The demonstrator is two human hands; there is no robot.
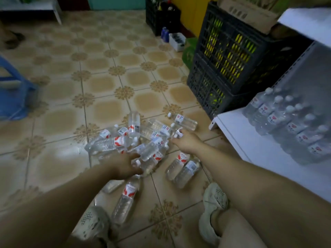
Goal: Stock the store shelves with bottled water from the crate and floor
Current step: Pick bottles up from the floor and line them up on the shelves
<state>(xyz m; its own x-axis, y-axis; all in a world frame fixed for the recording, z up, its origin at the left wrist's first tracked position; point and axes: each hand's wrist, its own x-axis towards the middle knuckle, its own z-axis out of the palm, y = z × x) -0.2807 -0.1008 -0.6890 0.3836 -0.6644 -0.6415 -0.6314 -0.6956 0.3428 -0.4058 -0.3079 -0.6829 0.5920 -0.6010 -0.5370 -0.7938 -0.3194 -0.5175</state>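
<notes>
A heap of clear water bottles [136, 140] with red-and-white labels lies on the tiled floor in front of me. My left hand [125, 165] reaches into the near side of the heap, its fingers curled round a bottle [146, 166] by the neck. At the heap's right side my right hand [186, 140] has its fingers on a bottle [176, 132] near its cap; the grip is partly hidden. More bottles lie loose nearer me [126, 203], [182, 169]. To the right, the low white shelf [250, 140] carries several upright bottles in rows [286, 117].
Two stacked dark plastic crates [227, 61] stand beyond the shelf, another black crate [161, 15] further back. A blue plastic stool [14, 90] sits at the left. My two shoes [213, 204], [93, 224] are planted on the floor either side of the nearest bottle.
</notes>
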